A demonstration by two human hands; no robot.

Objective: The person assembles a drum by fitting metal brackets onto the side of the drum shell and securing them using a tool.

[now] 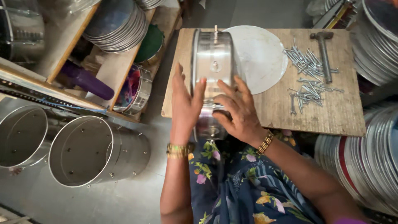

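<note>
Workshop floor, grey and crowded with metalwork: two open steel drum shells [97, 151] lie on their sides at the left, stacks of shiny round rims [118, 25] sit in a wooden rack above them, more rims [365, 153] are piled at the right. Between them stands a small wooden bench [327, 112], bare wood showing at its near edge

On the bench a steel drum frame [212, 62] stands on edge, its band facing up, with a metal lug or stud visible on the band. Left hand [184, 105] presses flat against its left side, fingers straight and together. Right hand [238, 112] cups the near right of the band, fingers spread and curled over the metal. Both hands steady it; neither holds a tool

Behind the frame lies a pale round skin [263, 56], loose, not fitted. Nails [309, 74] are scattered at the right, a hammer [323, 52] lying among them untouched

Judgement: frame being positioned; skin and nailing appear not yet done
</note>
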